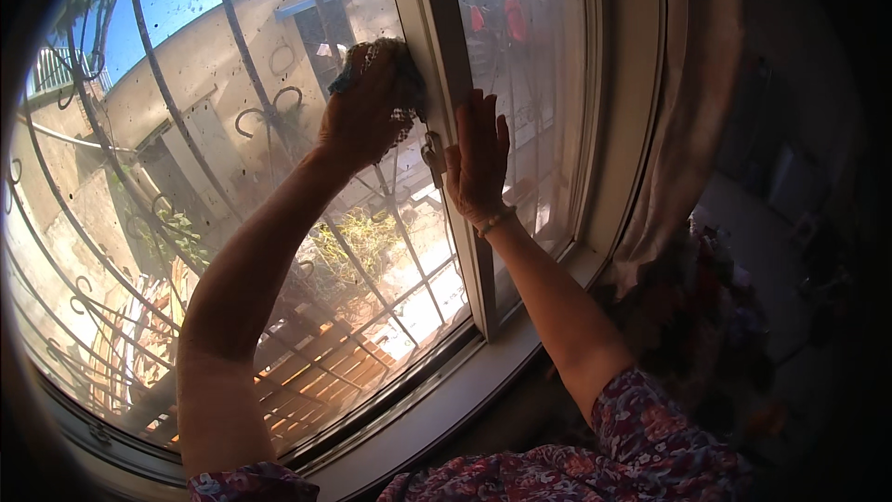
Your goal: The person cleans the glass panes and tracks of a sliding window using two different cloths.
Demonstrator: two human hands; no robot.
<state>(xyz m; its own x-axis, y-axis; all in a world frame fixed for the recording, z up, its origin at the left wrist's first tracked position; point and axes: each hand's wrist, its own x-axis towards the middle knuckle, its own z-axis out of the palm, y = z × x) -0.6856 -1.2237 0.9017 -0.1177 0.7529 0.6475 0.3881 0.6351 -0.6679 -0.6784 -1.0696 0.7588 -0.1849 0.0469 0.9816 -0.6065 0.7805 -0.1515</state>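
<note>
My left hand grips a checked cloth and presses it to the left window pane, close beside the upright frame. Part of the cloth hangs below my palm. The glass carries many dark specks. My right hand, wearing a beaded bracelet, lies flat with its fingers stretched up against the sash frame and the edge of the right pane. No object shows in it. Between the two hands sits a metal window latch.
Metal security bars with scrolls stand outside the glass. Beyond them are a yard wall, a green plant, stacked wood and a slatted wooden surface. The windowsill runs below, and a curtain hangs at the right.
</note>
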